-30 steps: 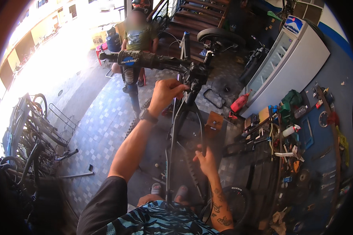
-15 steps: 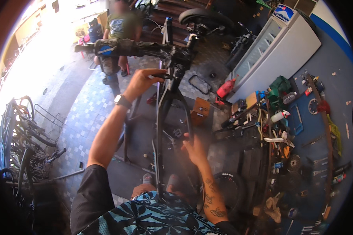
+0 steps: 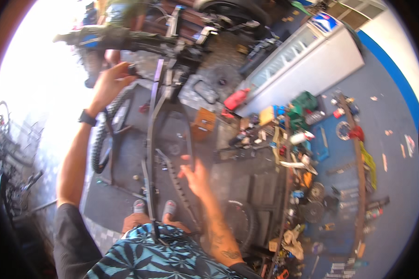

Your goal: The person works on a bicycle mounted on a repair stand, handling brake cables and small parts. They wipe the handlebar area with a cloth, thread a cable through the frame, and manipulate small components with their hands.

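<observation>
A black bicycle frame (image 3: 150, 139) hangs upright from a stand's long clamp arm (image 3: 125, 43), its tubes running down toward my body. My left hand (image 3: 121, 74) is closed on a small dark object (image 3: 132, 70), blurred, left of the clamp head (image 3: 172, 60). Lower right, my right hand (image 3: 193, 171) has its fingers curled at the frame's right-hand tube (image 3: 189, 135); motion blurs their exact grip.
A person in green (image 3: 118, 14) is behind the clamp. Parked bikes (image 3: 14, 167) line the left. A white display fridge (image 3: 312, 69), red container (image 3: 236, 99), wooden box (image 3: 204, 123), loose wheel (image 3: 239, 223) and cluttered tool bench (image 3: 307, 176) occupy the right.
The view has swung, shifting the scene left and up, with more blur. My left hand has moved leftward off the clamp head, still holding a dark object; my right hand stays at the tube.
</observation>
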{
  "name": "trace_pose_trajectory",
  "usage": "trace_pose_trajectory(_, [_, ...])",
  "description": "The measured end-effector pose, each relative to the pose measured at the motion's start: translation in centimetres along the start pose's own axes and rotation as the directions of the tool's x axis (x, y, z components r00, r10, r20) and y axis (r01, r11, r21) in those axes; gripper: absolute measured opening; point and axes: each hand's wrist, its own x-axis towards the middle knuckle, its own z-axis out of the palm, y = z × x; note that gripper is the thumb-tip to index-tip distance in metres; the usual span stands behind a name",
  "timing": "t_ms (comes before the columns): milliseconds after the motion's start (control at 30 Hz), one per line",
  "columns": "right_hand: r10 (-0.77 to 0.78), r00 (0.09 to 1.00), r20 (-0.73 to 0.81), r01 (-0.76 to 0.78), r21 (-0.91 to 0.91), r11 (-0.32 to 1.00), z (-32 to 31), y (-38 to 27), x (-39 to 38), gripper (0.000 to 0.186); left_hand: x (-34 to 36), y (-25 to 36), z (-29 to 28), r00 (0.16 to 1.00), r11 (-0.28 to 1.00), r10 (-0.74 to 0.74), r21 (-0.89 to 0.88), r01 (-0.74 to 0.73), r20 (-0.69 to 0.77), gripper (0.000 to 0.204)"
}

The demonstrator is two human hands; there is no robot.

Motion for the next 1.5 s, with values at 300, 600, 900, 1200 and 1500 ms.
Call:
trace_pose_trajectory(300, [0.074, 0.997, 0.001, -0.073, -0.068, 0.995, -0.3, -2.4, -0.6, 0.028, 0.1, 0.6, 0.2, 0.998, 0.988, 0.07, -0.134, -0.069, 0.003, 0.036])
trace_pose_trajectory(600, [0.114, 0.993, 0.021, -0.115, 0.008, 0.993, 0.0, -2.3, -0.7, 0.031, -0.4, 0.9, 0.1, 0.998, 0.983, 0.037, -0.177, -0.044, -0.044, 0.034])
trace_pose_trajectory(900, [0.02, 1.0, -0.004, -0.02, -0.048, 0.999, -0.1, -2.9, -0.7, 0.032, 0.0, 0.3, 0.8, 0.943, 0.945, 0.326, -0.015, -0.328, -0.06, 0.031])
trace_pose_trajectory(1200, [0.092, 0.992, 0.086, -0.102, 0.129, 0.986, -0.3, -2.1, -0.4, 0.034, 1.7, 2.0, 0.6, 1.0, 0.94, 0.017, -0.342, -0.009, 0.021, 0.053])
trace_pose_trajectory(1500, [0.092, 0.988, 0.126, -0.113, 0.168, 0.979, -0.7, -2.0, -0.4, 0.037, -0.6, 2.3, -0.2, 0.991, 0.989, 0.133, 0.07, -0.134, 0.018, 0.042])
